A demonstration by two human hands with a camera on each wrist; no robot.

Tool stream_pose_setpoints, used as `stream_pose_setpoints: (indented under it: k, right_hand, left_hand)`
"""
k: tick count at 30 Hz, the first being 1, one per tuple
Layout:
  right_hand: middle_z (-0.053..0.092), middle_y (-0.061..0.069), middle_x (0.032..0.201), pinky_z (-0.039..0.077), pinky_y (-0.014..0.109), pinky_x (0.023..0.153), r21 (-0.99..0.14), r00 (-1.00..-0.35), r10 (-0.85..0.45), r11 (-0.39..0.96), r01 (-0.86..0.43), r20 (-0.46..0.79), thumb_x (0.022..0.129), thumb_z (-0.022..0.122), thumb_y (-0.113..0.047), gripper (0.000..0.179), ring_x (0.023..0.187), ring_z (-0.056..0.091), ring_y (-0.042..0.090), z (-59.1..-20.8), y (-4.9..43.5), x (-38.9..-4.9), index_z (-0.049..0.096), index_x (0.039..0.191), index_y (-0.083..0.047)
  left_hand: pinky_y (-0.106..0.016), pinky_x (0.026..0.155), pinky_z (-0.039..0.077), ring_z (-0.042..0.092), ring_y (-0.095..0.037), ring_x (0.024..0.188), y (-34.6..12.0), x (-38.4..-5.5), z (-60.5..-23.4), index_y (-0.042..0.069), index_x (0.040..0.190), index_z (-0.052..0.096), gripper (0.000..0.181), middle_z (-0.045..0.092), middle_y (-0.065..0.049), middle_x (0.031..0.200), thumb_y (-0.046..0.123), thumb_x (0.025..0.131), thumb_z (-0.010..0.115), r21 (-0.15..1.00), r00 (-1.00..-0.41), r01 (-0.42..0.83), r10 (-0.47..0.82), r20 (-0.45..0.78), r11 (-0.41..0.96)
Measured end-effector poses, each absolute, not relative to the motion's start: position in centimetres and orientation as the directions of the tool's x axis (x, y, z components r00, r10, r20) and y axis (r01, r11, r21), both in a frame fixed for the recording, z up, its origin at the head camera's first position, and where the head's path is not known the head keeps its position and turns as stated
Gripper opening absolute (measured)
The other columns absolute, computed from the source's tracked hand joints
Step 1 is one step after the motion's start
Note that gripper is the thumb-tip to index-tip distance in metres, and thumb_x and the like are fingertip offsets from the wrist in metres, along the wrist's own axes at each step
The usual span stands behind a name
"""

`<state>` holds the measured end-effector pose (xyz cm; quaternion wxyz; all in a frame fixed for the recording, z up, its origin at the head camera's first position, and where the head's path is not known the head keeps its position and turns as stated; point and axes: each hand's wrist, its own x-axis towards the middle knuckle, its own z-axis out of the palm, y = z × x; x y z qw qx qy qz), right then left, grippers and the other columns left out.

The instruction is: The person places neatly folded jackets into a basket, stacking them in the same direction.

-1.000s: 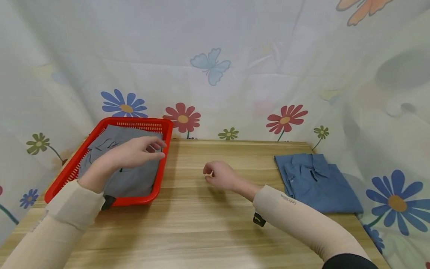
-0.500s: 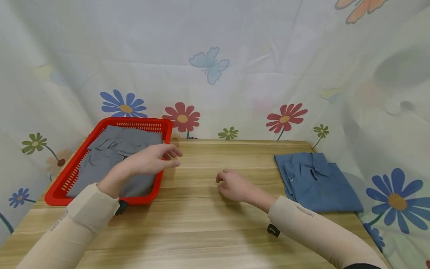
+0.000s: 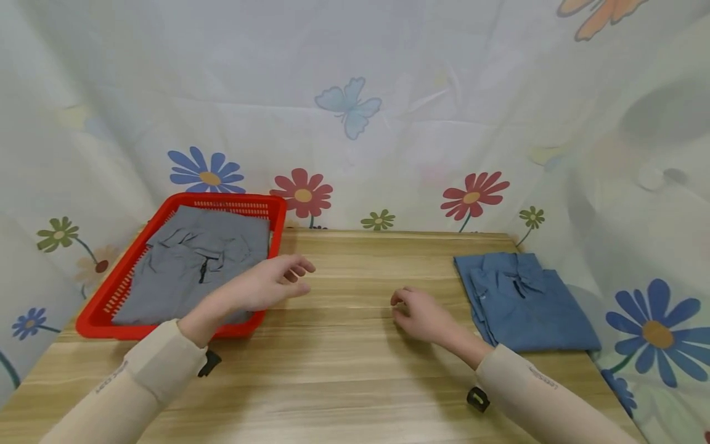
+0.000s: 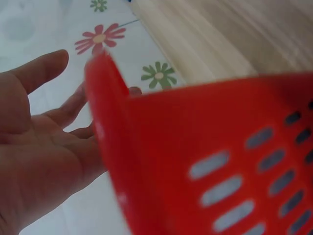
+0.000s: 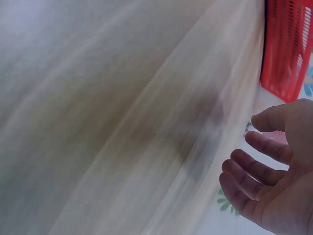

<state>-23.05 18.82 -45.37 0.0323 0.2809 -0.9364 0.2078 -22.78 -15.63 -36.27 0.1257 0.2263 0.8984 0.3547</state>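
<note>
My left hand point(image 3: 267, 283) hovers over the right side of a red plastic basket point(image 3: 280, 228), fingers loosely bent and holding nothing. In the left wrist view the basket's rim point(image 4: 105, 122) overlaps the fingers. Inside the basket lies a folded grey shirt point(image 3: 183, 271), its collar and a dark slit facing up. Above the middle-right of the table, my right hand point(image 3: 424, 316) has relaxed, slightly curled fingers with nothing in them. To its right a folded blue shirt point(image 3: 532, 314) lies flat on the wood. In the right wrist view the same hand point(image 5: 279, 176) shows an empty palm.
A light wood-grain table point(image 3: 333, 382) stretches beneath both hands. Behind it and along both sides hangs a white curtain point(image 3: 399, 123) printed with flowers and butterflies. The basket stands at the table's left, and the blue shirt sits by its right edge.
Both hands have moved to the right and slightly toward me. The left has shifted from over the grey shirt to the basket's right side; the right has come closer to the blue shirt.
</note>
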Motion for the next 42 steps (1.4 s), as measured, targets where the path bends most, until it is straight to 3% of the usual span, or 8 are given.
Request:
stream_pose_setpoints:
  k: [7, 12, 18, 31, 37, 42]
  right_hand:
    - [0.064, 0.014, 0.106, 0.054, 0.046, 0.079, -0.433, -0.904, -0.398, 0.795, -0.425, 0.158, 0.096, 0.069, -0.006, 0.016, 0.092, 0.065, 0.029, -45.1, 21.7, -23.3, 0.068, 0.11, 0.001]
    - [0.062, 0.02, 0.114, 0.053, 0.05, 0.08, -0.416, -0.938, -0.31, 0.841, -0.347, 0.157, 0.097, 0.07, -0.01, 0.023, 0.093, 0.063, 0.032, -44.4, 23.8, -23.3, 0.067, 0.117, 0.001]
    - [0.058, 0.029, 0.125, 0.046, 0.062, 0.094, -0.397, -0.956, -0.234, 0.872, -0.288, 0.179, 0.097, 0.069, -0.012, 0.031, 0.118, 0.053, 0.049, -43.7, 26.5, -23.1, 0.064, 0.123, 0.004]
    - [0.026, 0.047, 0.145, 0.033, 0.075, 0.097, -0.414, -0.999, -0.032, 0.909, -0.043, 0.032, 0.102, 0.061, -0.018, 0.053, 0.132, 0.024, 0.065, -42.9, 33.1, -23.3, 0.043, 0.139, 0.016]
    - [0.008, 0.049, 0.151, 0.022, 0.08, 0.101, -0.42, -0.995, 0.102, 0.903, 0.092, 0.001, 0.101, 0.06, -0.02, 0.064, 0.138, 0.008, 0.067, -43.2, 35.7, -23.6, 0.032, 0.145, 0.017]
    - [0.005, 0.049, 0.152, 0.017, 0.081, 0.103, -0.42, -0.978, 0.205, 0.885, 0.198, -0.029, 0.1, 0.058, -0.023, 0.072, 0.139, 0.005, 0.067, -43.4, 37.6, -24.0, 0.024, 0.149, 0.018]
  left_hand:
    - [-0.046, 0.097, 0.053, 0.056, -0.03, 0.119, -14.7, -22.3, -37.4, 0.011, 0.135, 0.059, 0.04, 0.061, -0.005, 0.128, 0.022, 0.098, 0.071, 0.732, -0.87, 0.329, 0.493, -0.011, 0.597]
    - [-0.043, 0.096, 0.053, 0.057, -0.03, 0.118, -14.3, -22.0, -37.9, 0.012, 0.134, 0.06, 0.038, 0.062, -0.003, 0.127, 0.022, 0.099, 0.07, 0.752, -0.858, 0.331, 0.513, -0.011, 0.57]
    - [-0.044, 0.098, 0.052, 0.057, -0.029, 0.119, -13.9, -21.6, -38.5, 0.013, 0.132, 0.061, 0.036, 0.062, -0.002, 0.127, 0.023, 0.099, 0.07, 0.774, -0.855, 0.309, 0.518, -0.028, 0.552]
    - [-0.045, 0.098, 0.052, 0.057, -0.032, 0.119, -13.1, -21.1, -40.0, 0.008, 0.134, 0.06, 0.038, 0.061, -0.006, 0.13, 0.02, 0.099, 0.07, 0.817, -0.84, 0.309, 0.542, -0.005, 0.486]
    - [-0.044, 0.099, 0.052, 0.058, -0.031, 0.119, -12.4, -20.7, -40.7, 0.009, 0.134, 0.06, 0.038, 0.061, -0.006, 0.13, 0.018, 0.099, 0.07, 0.836, -0.865, 0.273, 0.502, -0.003, 0.476]
    - [-0.046, 0.099, 0.052, 0.059, -0.034, 0.119, -11.9, -20.5, -41.2, 0.007, 0.133, 0.06, 0.036, 0.061, -0.008, 0.13, 0.015, 0.099, 0.069, 0.855, -0.868, 0.272, 0.496, 0.021, 0.441]
